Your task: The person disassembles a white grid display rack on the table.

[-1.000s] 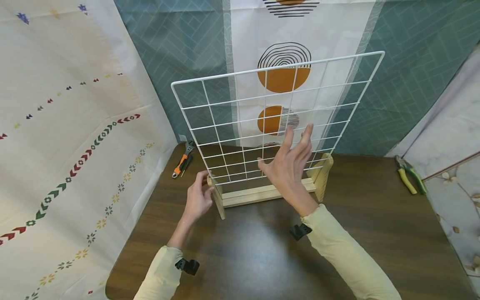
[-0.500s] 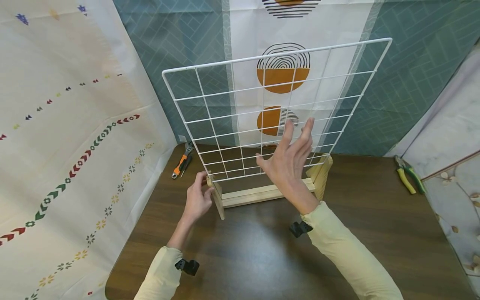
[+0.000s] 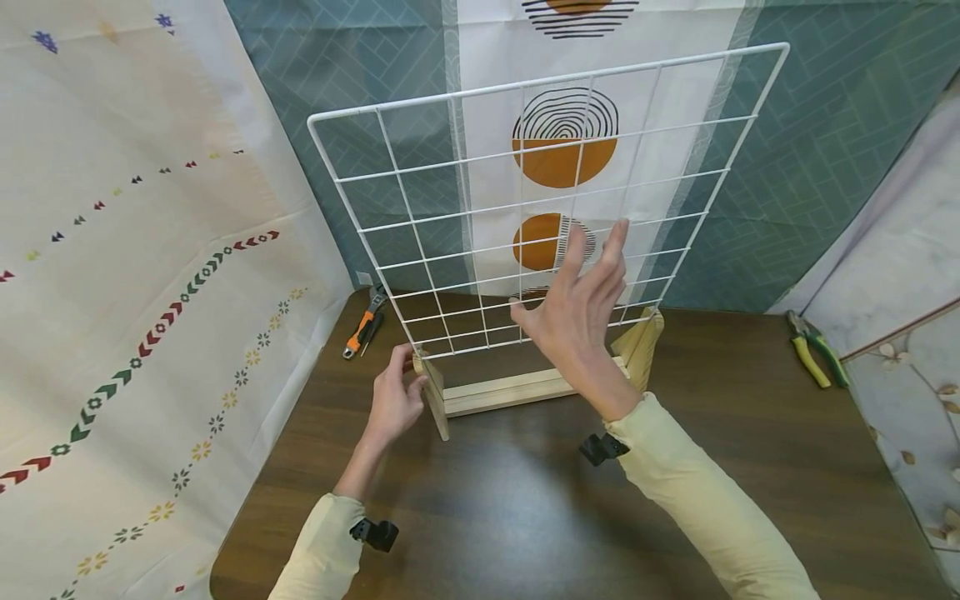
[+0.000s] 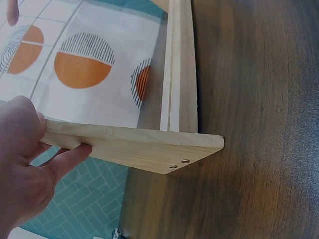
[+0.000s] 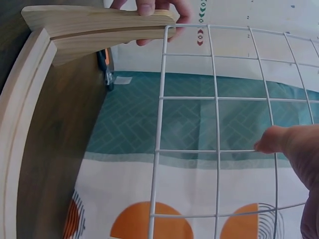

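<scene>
A white wire grid panel (image 3: 525, 84) stands over a light wooden stand (image 3: 517, 394), its lower edge between the tops of the two end pieces. My left hand (image 3: 393, 396) pinches the upper part of the left end piece (image 4: 134, 144), fingers on its outer face in the left wrist view. My right hand (image 3: 577, 321) holds the grid low in its middle, two fingers pointing up and the thumb (image 5: 271, 140) against a wire crossing. Its other fingers are mostly hidden. In the right wrist view the grid's lower corner meets the tip of the grooved end piece (image 5: 104, 22).
An orange-handled adjustable wrench (image 3: 366, 325) and a small dark tool lie at the table's back left. Pliers with yellow and green handles (image 3: 819, 354) lie at the right edge. A patterned curtain (image 3: 832, 150) hangs behind the brown table (image 3: 487, 517).
The grid panel has risen and its top edge has come nearer the camera. My right hand has moved slightly up with it; the left hand and the stand have stayed put.
</scene>
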A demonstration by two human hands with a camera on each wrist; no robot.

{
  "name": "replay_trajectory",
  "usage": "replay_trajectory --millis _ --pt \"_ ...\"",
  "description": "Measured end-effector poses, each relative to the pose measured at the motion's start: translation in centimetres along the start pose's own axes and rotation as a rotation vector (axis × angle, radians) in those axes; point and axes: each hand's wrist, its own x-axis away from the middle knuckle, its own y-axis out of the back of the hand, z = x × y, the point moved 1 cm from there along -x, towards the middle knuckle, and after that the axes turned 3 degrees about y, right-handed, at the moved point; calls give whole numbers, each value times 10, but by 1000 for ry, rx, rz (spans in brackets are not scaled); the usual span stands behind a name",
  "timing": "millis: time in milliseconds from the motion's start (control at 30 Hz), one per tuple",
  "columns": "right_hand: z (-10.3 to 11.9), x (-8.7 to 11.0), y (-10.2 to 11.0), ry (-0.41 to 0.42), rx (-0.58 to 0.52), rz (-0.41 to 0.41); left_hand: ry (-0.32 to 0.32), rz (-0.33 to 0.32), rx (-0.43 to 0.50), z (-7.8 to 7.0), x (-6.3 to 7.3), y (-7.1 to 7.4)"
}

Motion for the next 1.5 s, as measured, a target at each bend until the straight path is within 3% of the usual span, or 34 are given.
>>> replay_trajectory --millis 633,1000,1500 --pt "0 -17 24 -30 32 62 36 18 6 -1 1 0" --pt "-16 -12 32 -61 33 55 62 41 6 -3 1 -1" --pt "-39 -2 39 -134 14 57 31 9 -10 -3 3 2"
